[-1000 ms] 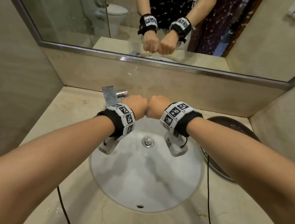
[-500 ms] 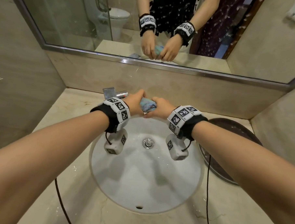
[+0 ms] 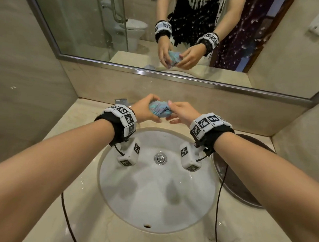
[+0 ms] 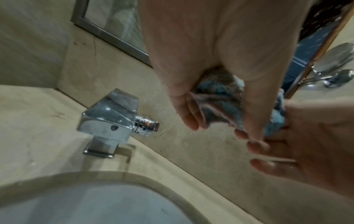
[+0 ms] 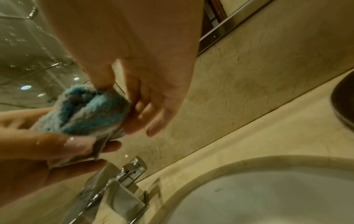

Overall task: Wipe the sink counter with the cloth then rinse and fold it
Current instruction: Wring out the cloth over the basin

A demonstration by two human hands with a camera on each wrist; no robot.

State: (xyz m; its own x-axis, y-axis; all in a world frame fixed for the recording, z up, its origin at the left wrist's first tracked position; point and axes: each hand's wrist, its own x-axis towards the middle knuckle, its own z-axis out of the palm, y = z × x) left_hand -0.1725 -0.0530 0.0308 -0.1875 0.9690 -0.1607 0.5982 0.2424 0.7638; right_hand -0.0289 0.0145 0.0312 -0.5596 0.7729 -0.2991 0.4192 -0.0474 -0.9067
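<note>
In the head view, at centre frame, the left hand (image 3: 146, 109) and right hand (image 3: 181, 112) together hold a bunched blue cloth (image 3: 160, 110) above the far rim of the white sink (image 3: 133, 207). Both wrists wear bands (image 3: 123, 117) printed with black-and-white square codes; the small characters beside them are too small to read. The beige stone counter (image 3: 77, 227) surrounds the sink, a dark round basin (image 3: 243, 188) sits at right, and a mirror (image 3: 86, 26) fills the upper frame, reflecting a toilet.

In the left wrist view, the left hand (image 4: 210, 60) curls its fingers around the cloth (image 4: 220, 98) at upper centre; the chrome tap (image 4: 111, 121) stands at centre left, its handle marked with red and blue dots.

In the right wrist view, the right hand (image 5: 143, 75) pinches the cloth (image 5: 91, 115) at centre left, above the tap (image 5: 124, 189).
</note>
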